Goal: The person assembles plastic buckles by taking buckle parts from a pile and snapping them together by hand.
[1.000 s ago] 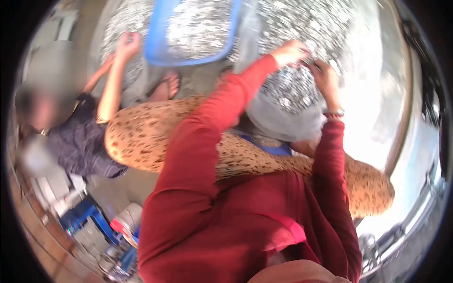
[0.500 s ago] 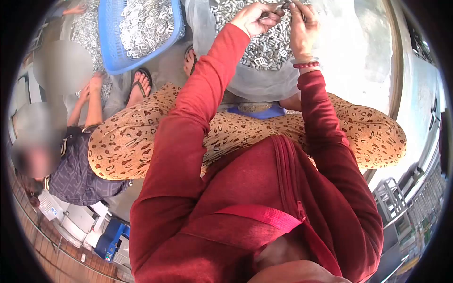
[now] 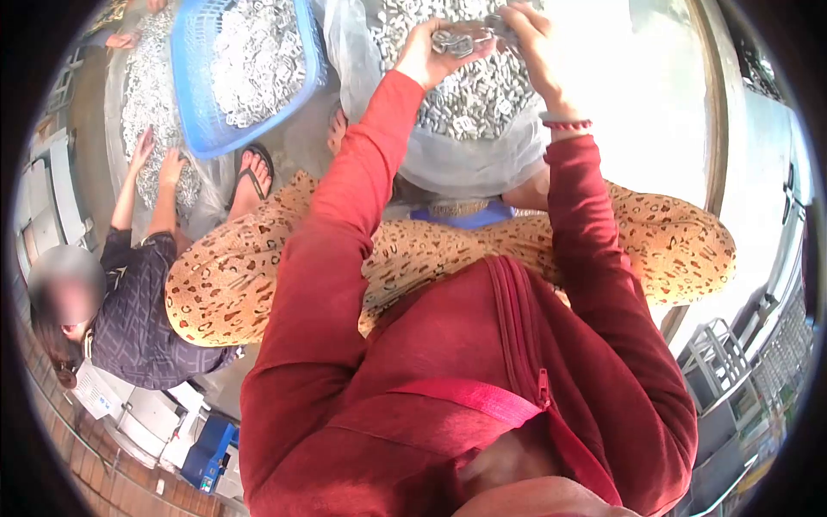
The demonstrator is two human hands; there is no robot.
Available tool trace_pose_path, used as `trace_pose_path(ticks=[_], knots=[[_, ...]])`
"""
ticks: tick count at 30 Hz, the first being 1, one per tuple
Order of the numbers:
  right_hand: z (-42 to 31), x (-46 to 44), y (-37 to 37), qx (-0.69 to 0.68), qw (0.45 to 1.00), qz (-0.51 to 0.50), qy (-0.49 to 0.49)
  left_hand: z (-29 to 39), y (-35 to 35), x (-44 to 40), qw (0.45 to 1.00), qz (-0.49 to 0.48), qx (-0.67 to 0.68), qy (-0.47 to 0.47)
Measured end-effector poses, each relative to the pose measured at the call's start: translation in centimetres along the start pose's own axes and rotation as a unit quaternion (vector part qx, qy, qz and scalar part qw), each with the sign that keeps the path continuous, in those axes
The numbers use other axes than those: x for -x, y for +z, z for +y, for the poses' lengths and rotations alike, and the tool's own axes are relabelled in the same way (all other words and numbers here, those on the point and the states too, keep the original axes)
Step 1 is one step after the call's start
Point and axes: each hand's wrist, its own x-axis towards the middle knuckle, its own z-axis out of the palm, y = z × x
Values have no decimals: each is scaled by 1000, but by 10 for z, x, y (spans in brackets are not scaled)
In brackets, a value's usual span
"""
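Observation:
My left hand (image 3: 420,57) is turned palm up and cupped around several small grey metal buckles (image 3: 457,43). My right hand (image 3: 538,52), a beaded bracelet at its wrist, pinches a grey metal piece (image 3: 497,24) close to the left fingertips; that piece is too blurred to name surely. Both hands hover over a large translucent plastic bag (image 3: 457,164), its mouth spread wide. Inside the bag lies a heap of small metal pieces (image 3: 469,103), with a few buckle shapes showing among them.
Left of the bag stands a blue plastic basket (image 3: 194,121) holding silvery buckles (image 3: 258,65). Beyond it, another person's hands (image 3: 155,159) reach over more metal pieces (image 3: 146,103). A sandalled foot (image 3: 251,177) is beside the basket. Something blue (image 3: 461,215) lies below the bag.
My left hand has turned and opened out, so the buckles in its palm now show. My right hand stays pinched beside it. The other person's hands have spread apart over the pieces.

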Motion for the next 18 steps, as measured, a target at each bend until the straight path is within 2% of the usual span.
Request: trace_pose_path(ticks=[1,2,5,7,8,9,10,11,12,13,14,15,16,18], knots=[[-12,-7,-4,-58,996,-72,18,-10,-2,-2,999,7,-33,11],[-22,-12,-2,-115,983,-140,31,-19,-12,-12,999,21,25,15],[-28,-16,16,-108,990,-52,-72,-40,1,0,983,17,-109,147],[-53,-34,-17,-201,958,-37,200,-46,10,7,953,10,-197,231],[-62,-39,-28,-244,911,-28,332,-31,2,1,991,-57,-31,118],[-38,-26,-21,-217,886,-127,389,-2,-14,-9,983,-120,136,-1],[-15,-14,-14,-181,853,-234,430,26,-23,-9,931,-177,297,-119],[0,1,-6,-158,803,-356,452,52,-10,-3,926,-171,329,-72],[4,18,-1,-133,737,-471,466,89,-23,-1,950,-239,200,-12],[1,40,6,-75,764,-476,431,120,-23,12,954,-213,191,91],[-4,69,17,-15,786,-477,392,140,-10,42,948,-252,125,149],[-6,106,38,41,868,-359,342,213,-37,41,914,-390,-20,111],[-4,144,63,95,926,-231,282,248,-53,57,913,-383,-38,137],[14,172,82,63,948,-154,272,267,-65,77,910,-373,-65,167]])
